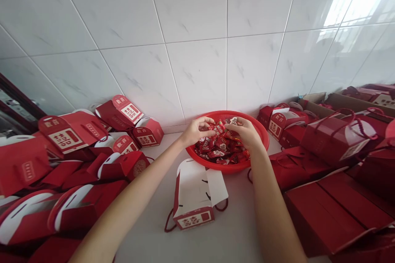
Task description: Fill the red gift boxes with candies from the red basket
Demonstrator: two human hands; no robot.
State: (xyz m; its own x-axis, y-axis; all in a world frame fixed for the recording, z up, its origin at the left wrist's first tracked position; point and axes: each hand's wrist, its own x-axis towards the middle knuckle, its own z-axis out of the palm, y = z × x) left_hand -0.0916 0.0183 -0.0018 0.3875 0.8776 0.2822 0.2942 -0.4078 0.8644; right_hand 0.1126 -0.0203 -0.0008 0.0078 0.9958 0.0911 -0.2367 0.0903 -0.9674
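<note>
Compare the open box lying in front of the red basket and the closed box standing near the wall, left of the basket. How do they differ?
The open box lies with its flaps spread and shows a white inside, while the closed box stands shut and shows mostly red outside. The open box has cord handles trailing loose; the closed box shows no loose cord. The closed box stands nearer the tiled wall than the open box. Both carry a white label with red double-happiness characters.

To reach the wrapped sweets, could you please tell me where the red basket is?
In the head view, the red basket sits by the tiled wall, under both hands, behind an open gift box.
</note>
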